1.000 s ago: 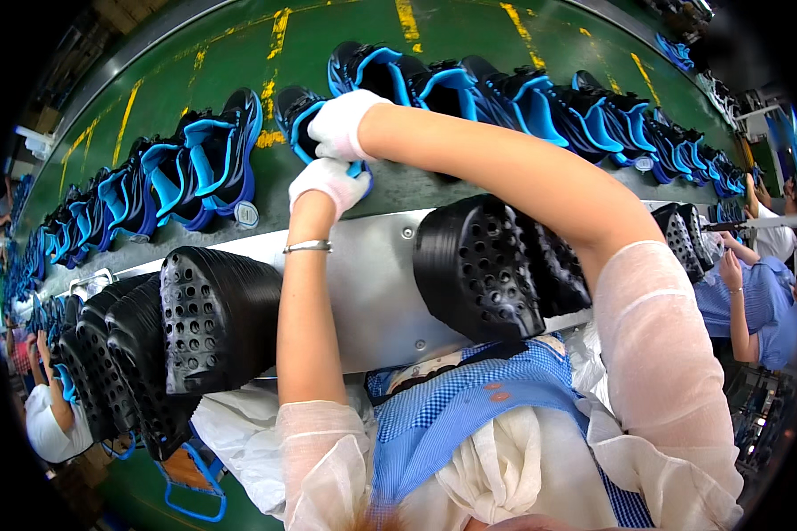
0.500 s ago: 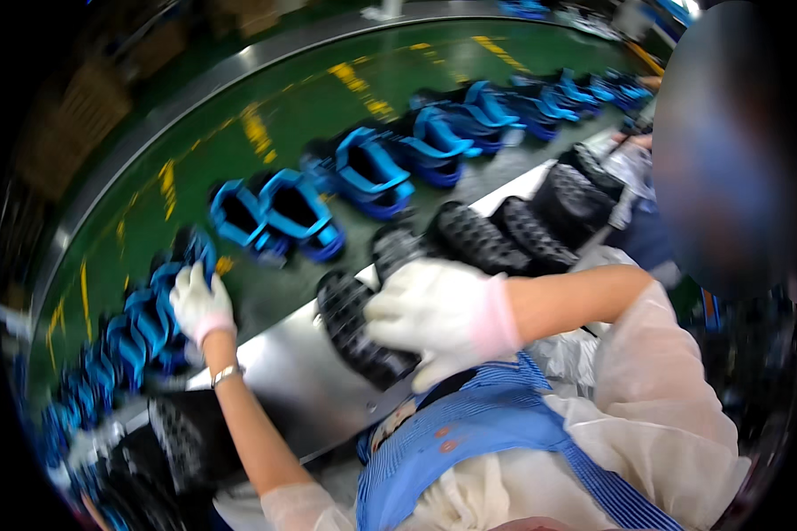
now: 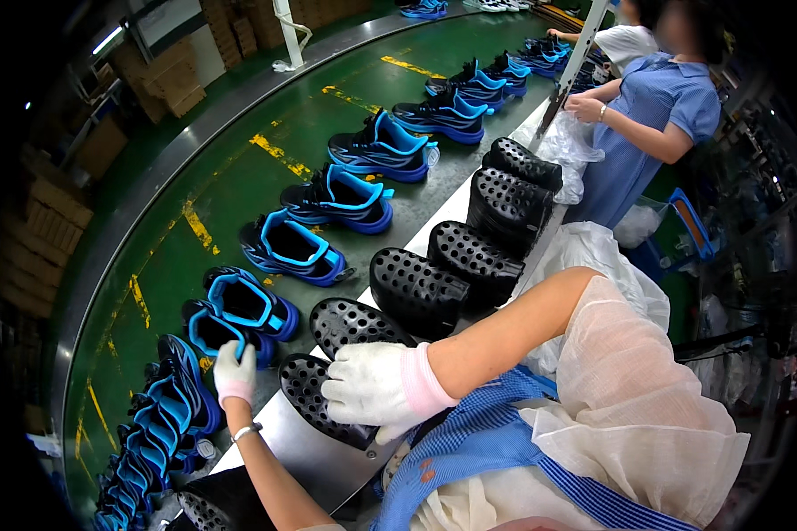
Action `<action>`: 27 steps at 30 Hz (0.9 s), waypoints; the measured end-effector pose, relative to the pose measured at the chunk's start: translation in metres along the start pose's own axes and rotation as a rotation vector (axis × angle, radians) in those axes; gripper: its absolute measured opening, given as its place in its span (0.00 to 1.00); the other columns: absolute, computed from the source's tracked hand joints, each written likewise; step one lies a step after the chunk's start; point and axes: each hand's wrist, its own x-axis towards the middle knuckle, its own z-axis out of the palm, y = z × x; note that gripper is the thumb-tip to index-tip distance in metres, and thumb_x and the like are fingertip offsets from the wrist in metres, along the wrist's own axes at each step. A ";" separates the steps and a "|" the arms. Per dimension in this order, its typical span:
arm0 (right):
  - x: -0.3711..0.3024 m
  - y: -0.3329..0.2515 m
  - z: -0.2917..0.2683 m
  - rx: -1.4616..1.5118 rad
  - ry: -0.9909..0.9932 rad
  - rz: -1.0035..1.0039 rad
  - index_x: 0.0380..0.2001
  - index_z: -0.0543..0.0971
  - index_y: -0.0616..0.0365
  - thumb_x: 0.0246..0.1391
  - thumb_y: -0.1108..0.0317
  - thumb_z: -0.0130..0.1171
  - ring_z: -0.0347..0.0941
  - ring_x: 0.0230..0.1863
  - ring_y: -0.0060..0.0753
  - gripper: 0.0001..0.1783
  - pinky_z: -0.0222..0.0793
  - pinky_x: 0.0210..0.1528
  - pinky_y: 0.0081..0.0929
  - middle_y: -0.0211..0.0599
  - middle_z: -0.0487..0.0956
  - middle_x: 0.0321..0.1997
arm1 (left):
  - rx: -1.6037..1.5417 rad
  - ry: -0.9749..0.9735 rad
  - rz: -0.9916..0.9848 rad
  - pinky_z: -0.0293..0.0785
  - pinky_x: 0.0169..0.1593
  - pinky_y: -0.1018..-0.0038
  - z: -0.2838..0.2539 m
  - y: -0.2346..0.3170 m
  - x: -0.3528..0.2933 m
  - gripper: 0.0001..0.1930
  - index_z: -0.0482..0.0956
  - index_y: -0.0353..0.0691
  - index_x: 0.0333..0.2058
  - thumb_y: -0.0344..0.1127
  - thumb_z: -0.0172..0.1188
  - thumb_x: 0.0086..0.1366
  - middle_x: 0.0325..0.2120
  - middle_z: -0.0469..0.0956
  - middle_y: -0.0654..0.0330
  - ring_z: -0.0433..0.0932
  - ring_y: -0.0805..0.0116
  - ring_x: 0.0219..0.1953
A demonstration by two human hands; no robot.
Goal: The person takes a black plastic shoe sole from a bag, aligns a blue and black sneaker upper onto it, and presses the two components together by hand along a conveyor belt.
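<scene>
Resting right hand (image 3: 376, 389) flat on black perforated sole (image 3: 323, 398), grip apart | left hand (image 3: 234, 373) beside that sole, touching blue shoe (image 3: 214, 334), grip unclear | sole on steel table (image 3: 301, 451)

Shoes (image 3: 292, 250) left; perforated moulds (image 3: 416, 288) right.

L hand (image 3: 235, 373) gloved, arm stretched fwd, fingers curled; R hand (image 3: 372, 388) gloved, palm down, fingers spread.
</scene>
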 end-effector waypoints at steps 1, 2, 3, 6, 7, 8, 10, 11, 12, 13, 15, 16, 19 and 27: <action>-0.001 0.001 -0.001 -0.005 -0.007 0.002 0.31 0.74 0.57 0.30 0.49 0.67 0.69 0.35 0.35 0.27 0.64 0.40 0.30 0.35 0.71 0.31 | 0.014 -0.041 0.008 0.69 0.40 0.61 -0.002 0.013 -0.007 0.14 0.74 0.35 0.29 0.42 0.58 0.57 0.29 0.74 0.46 0.73 0.44 0.35; 0.001 0.002 -0.001 -0.009 -0.015 -0.003 0.31 0.74 0.57 0.30 0.49 0.66 0.70 0.35 0.35 0.27 0.64 0.40 0.30 0.35 0.72 0.32 | 0.025 -0.058 -0.002 0.69 0.40 0.60 -0.002 0.020 -0.015 0.14 0.74 0.35 0.29 0.42 0.58 0.57 0.29 0.73 0.46 0.73 0.44 0.34; 0.001 0.003 -0.001 -0.013 -0.013 -0.012 0.31 0.74 0.57 0.30 0.49 0.66 0.70 0.35 0.35 0.27 0.64 0.40 0.30 0.35 0.72 0.32 | 0.034 -0.075 -0.011 0.69 0.39 0.60 -0.002 0.027 -0.022 0.14 0.74 0.35 0.29 0.43 0.58 0.57 0.29 0.73 0.46 0.73 0.44 0.34; 0.004 0.004 -0.008 0.028 -0.054 0.015 0.29 0.75 0.58 0.32 0.50 0.65 0.70 0.37 0.37 0.24 0.66 0.41 0.31 0.38 0.73 0.32 | 0.012 -0.044 0.010 0.69 0.40 0.61 0.004 0.034 -0.033 0.15 0.75 0.35 0.34 0.43 0.59 0.57 0.32 0.73 0.47 0.73 0.45 0.35; 0.004 0.003 -0.012 0.022 -0.054 0.010 0.29 0.75 0.58 0.32 0.50 0.65 0.70 0.37 0.37 0.24 0.66 0.41 0.31 0.38 0.73 0.32 | 0.021 -0.026 0.005 0.70 0.41 0.62 0.005 0.034 -0.036 0.17 0.76 0.35 0.36 0.44 0.59 0.57 0.34 0.74 0.47 0.74 0.46 0.35; 0.005 0.003 -0.015 0.030 -0.075 0.030 0.28 0.75 0.59 0.32 0.51 0.64 0.70 0.37 0.38 0.24 0.67 0.41 0.32 0.38 0.73 0.32 | 0.022 -0.019 0.003 0.70 0.41 0.62 0.003 0.036 -0.039 0.17 0.76 0.35 0.36 0.44 0.59 0.57 0.34 0.74 0.47 0.74 0.46 0.35; 0.004 0.001 -0.026 0.090 -0.045 0.043 0.26 0.75 0.61 0.31 0.53 0.64 0.71 0.36 0.42 0.23 0.68 0.40 0.35 0.41 0.73 0.31 | -0.056 0.070 -0.010 0.71 0.43 0.67 0.000 0.040 -0.045 0.21 0.75 0.35 0.45 0.45 0.59 0.59 0.39 0.74 0.49 0.75 0.54 0.35; 0.005 -0.001 -0.031 0.091 -0.046 0.032 0.26 0.75 0.61 0.31 0.53 0.64 0.71 0.36 0.42 0.23 0.68 0.40 0.35 0.41 0.73 0.31 | -0.052 0.078 -0.018 0.71 0.43 0.67 -0.009 0.044 -0.049 0.21 0.75 0.35 0.45 0.45 0.59 0.59 0.39 0.74 0.49 0.75 0.54 0.35; 0.004 -0.002 -0.038 0.129 -0.017 0.044 0.26 0.74 0.61 0.31 0.53 0.64 0.71 0.36 0.43 0.23 0.68 0.40 0.36 0.42 0.73 0.31 | -0.103 0.117 -0.081 0.71 0.44 0.69 -0.020 0.053 -0.051 0.23 0.74 0.35 0.48 0.45 0.59 0.59 0.41 0.74 0.50 0.75 0.58 0.35; 0.005 -0.004 -0.045 0.169 0.012 0.054 0.26 0.74 0.62 0.32 0.53 0.64 0.71 0.37 0.44 0.23 0.68 0.40 0.36 0.43 0.73 0.31 | -0.154 0.157 -0.145 0.71 0.44 0.72 -0.027 0.057 -0.053 0.25 0.73 0.34 0.51 0.46 0.58 0.60 0.43 0.74 0.50 0.75 0.63 0.35; 0.008 -0.008 -0.061 0.169 0.019 0.044 0.27 0.73 0.62 0.31 0.53 0.64 0.71 0.38 0.45 0.24 0.68 0.40 0.37 0.44 0.72 0.32 | -0.736 0.083 -0.321 0.71 0.46 0.73 -0.042 0.059 -0.055 0.27 0.67 0.33 0.56 0.47 0.53 0.66 0.45 0.73 0.53 0.74 0.67 0.40; 0.011 -0.010 -0.067 0.163 0.058 0.043 0.28 0.73 0.61 0.31 0.53 0.65 0.71 0.38 0.45 0.24 0.68 0.40 0.37 0.43 0.72 0.33 | -0.996 0.108 -0.266 0.70 0.49 0.72 -0.048 0.064 -0.061 0.29 0.64 0.32 0.58 0.50 0.49 0.67 0.47 0.72 0.52 0.74 0.65 0.42; 0.026 -0.004 -0.067 0.137 0.124 -0.015 0.30 0.72 0.60 0.31 0.55 0.66 0.70 0.39 0.45 0.25 0.67 0.39 0.37 0.43 0.71 0.35 | -1.546 -0.091 -0.076 0.63 0.60 0.65 -0.067 0.096 -0.070 0.42 0.56 0.30 0.62 0.66 0.33 0.66 0.57 0.65 0.46 0.68 0.55 0.56; 0.065 0.001 -0.039 0.250 0.152 -0.058 0.32 0.74 0.62 0.37 0.55 0.64 0.73 0.39 0.48 0.23 0.71 0.42 0.39 0.45 0.74 0.34 | -2.114 -0.070 0.017 0.67 0.56 0.62 -0.073 0.121 -0.090 0.35 0.57 0.34 0.61 0.58 0.42 0.66 0.49 0.71 0.50 0.72 0.59 0.50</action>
